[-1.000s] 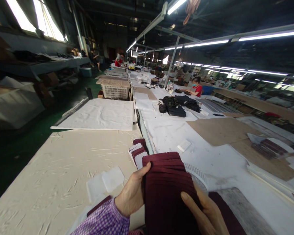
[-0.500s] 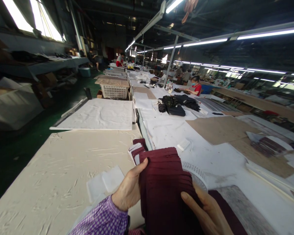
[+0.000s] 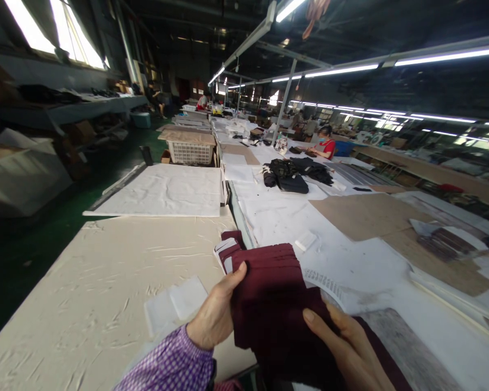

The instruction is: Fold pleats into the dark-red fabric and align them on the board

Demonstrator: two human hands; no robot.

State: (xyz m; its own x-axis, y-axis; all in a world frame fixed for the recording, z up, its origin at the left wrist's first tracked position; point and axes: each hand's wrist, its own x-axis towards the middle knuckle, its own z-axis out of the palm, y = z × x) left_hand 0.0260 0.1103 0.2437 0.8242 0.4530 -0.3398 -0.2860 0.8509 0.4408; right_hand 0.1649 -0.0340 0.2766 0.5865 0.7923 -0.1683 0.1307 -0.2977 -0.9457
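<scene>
You pinch maroon cloth (image 3: pixel 269 282), left hand (image 3: pixel 212 314) at its 9 o'clock, right hand (image 3: pixel 350 347) at 4; a slack grip could let it slide askew.

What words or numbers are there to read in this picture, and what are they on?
None that I can read.
Maroon fabric pieces in the left hand and right hand: no writing shows.
Small pale patches on the far wall: too small and blurred to tell whether they are signs.
</scene>
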